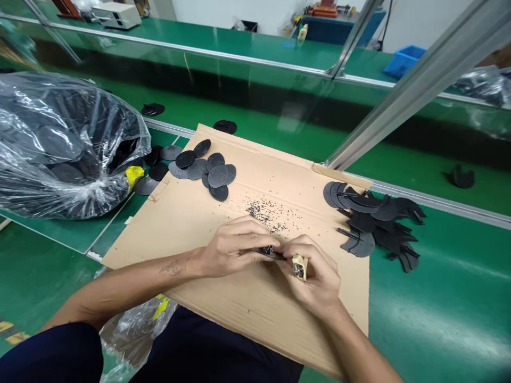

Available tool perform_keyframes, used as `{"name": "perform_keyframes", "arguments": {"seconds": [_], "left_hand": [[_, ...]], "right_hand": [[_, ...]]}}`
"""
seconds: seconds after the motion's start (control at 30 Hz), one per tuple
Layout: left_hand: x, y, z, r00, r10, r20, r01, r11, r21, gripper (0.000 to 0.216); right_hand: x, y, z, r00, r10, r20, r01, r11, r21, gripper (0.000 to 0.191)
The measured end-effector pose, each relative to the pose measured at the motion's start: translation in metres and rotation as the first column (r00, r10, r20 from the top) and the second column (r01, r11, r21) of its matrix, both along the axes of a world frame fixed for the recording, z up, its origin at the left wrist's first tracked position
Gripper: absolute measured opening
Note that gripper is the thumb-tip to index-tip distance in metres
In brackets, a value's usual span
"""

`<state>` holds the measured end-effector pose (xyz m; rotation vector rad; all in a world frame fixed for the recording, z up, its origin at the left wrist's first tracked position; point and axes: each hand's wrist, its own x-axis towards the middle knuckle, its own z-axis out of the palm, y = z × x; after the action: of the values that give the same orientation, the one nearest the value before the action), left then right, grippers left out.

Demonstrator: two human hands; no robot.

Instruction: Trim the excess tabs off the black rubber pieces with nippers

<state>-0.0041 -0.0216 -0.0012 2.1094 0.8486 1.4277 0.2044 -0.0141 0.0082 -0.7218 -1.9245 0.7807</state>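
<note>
Over the middle of a cardboard sheet (247,287), my left hand (235,247) pinches a thin black plastic piece (273,252), seen nearly edge-on. My right hand (315,271) is closed around a small tool with a pale yellowish wrapped handle (299,267); the tool's working end is hidden by the fingers. The fingertips of both hands meet at the black piece. Just beyond them lie many tiny black scraps (261,210). Flat black oval discs (218,176) are spread at the cardboard's far left. Curved black pieces (359,221) are heaped along its right edge.
A large clear plastic bag (72,149) with black discs in it stands at the left. A slanting metal post (379,106) rises at the right behind the cardboard. Farther off are a blue bin (404,61) and a beige box-shaped device (116,15). Crumpled plastic (133,330) lies below the cardboard.
</note>
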Motion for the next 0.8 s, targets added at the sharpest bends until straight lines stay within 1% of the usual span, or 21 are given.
{"name": "perform_keyframes", "arguments": {"seconds": [0.07, 0.1, 0.2, 0.23, 0.27, 0.3, 0.33, 0.37, 0.4, 0.43, 0.5, 0.53, 0.57, 0.6, 0.67, 0.73, 0.8], "left_hand": [[0.002, 0.0, -0.002, 0.998, -0.02, 0.057, 0.026, 0.995, -0.094, 0.024], [0.003, 0.0, -0.003, 0.997, -0.024, 0.078, 0.033, 0.993, -0.118, 0.024], [0.004, -0.001, -0.002, 0.992, -0.014, 0.126, 0.031, 0.991, -0.129, 0.025], [0.004, -0.002, -0.002, 0.989, -0.015, 0.147, 0.037, 0.988, -0.152, 0.025], [0.004, -0.001, -0.001, 0.984, -0.01, 0.179, 0.048, 0.977, -0.207, 0.027], [0.003, 0.0, 0.0, 0.974, 0.004, 0.225, 0.064, 0.953, -0.295, 0.027], [0.002, 0.001, 0.001, 0.959, 0.024, 0.283, 0.096, 0.911, -0.401, 0.028], [0.0, 0.004, 0.002, 0.935, 0.043, 0.351, 0.152, 0.847, -0.509, 0.029], [-0.002, 0.006, 0.002, 0.903, 0.056, 0.425, 0.236, 0.763, -0.601, 0.032], [-0.003, 0.009, 0.003, 0.863, 0.061, 0.501, 0.337, 0.669, -0.662, 0.037], [-0.006, 0.015, 0.002, 0.774, 0.045, 0.631, 0.533, 0.492, -0.689, 0.046], [-0.007, 0.017, 0.002, 0.739, 0.034, 0.673, 0.6, 0.42, -0.68, 0.048], [-0.008, 0.018, 0.002, 0.715, 0.026, 0.699, 0.643, 0.368, -0.672, 0.048], [-0.008, 0.018, 0.001, 0.702, 0.02, 0.712, 0.667, 0.333, -0.666, 0.047], [-0.009, 0.018, 0.001, 0.696, 0.011, 0.718, 0.684, 0.293, -0.668, 0.043], [-0.01, 0.018, 0.0, 0.707, 0.002, 0.707, 0.681, 0.271, -0.681, 0.042], [-0.011, 0.017, -0.001, 0.725, -0.011, 0.689, 0.667, 0.262, -0.698, 0.043]], "right_hand": [[-0.001, 0.0, -0.001, 1.0, -0.006, -0.013, 0.006, 1.0, -0.009, 0.02], [-0.001, 0.0, -0.002, 1.0, -0.009, -0.015, 0.008, 1.0, -0.006, 0.02], [-0.002, 0.0, -0.002, 1.0, -0.003, -0.01, 0.003, 1.0, 0.018, 0.022], [-0.002, 0.0, -0.001, 1.0, 0.001, -0.007, -0.001, 1.0, 0.019, 0.022], [-0.002, 0.0, -0.001, 1.0, 0.0, -0.005, 0.0, 1.0, 0.011, 0.021], [-0.001, 0.0, 0.001, 1.0, -0.006, -0.002, 0.006, 1.0, -0.007, 0.02], [-0.001, 0.001, 0.002, 1.0, -0.019, -0.001, 0.019, 0.999, -0.034, 0.018], [0.0, 0.002, 0.003, 0.999, -0.037, 0.003, 0.037, 0.997, -0.067, 0.016], [0.001, 0.003, 0.004, 0.998, -0.056, 0.011, 0.057, 0.993, -0.102, 0.013], [0.002, 0.004, 0.005, 0.997, -0.071, 0.023, 0.073, 0.988, -0.134, 0.011], [0.004, 0.007, 0.006, 0.994, -0.085, 0.063, 0.095, 0.98, -0.174, 0.012], [0.004, 0.008, 0.006, 0.993, -0.084, 0.087, 0.099, 0.979, -0.178, 0.012], [0.004, 0.008, 0.006, 0.991, -0.075, 0.112, 0.094, 0.98, -0.173, 0.012], [0.003, 0.009, 0.005, 0.989, -0.059, 0.133, 0.08, 0.983, -0.164, 0.011], [0.003, 0.008, 0.004, 0.987, -0.011, 0.161, 0.035, 0.989, -0.143, 0.01], [0.002, 0.007, 0.003, 0.984, 0.028, 0.177, -0.005, 0.992, -0.128, 0.014], [0.002, 0.006, 0.001, 0.98, 0.048, 0.191, -0.025, 0.993, -0.119, 0.017]]}}
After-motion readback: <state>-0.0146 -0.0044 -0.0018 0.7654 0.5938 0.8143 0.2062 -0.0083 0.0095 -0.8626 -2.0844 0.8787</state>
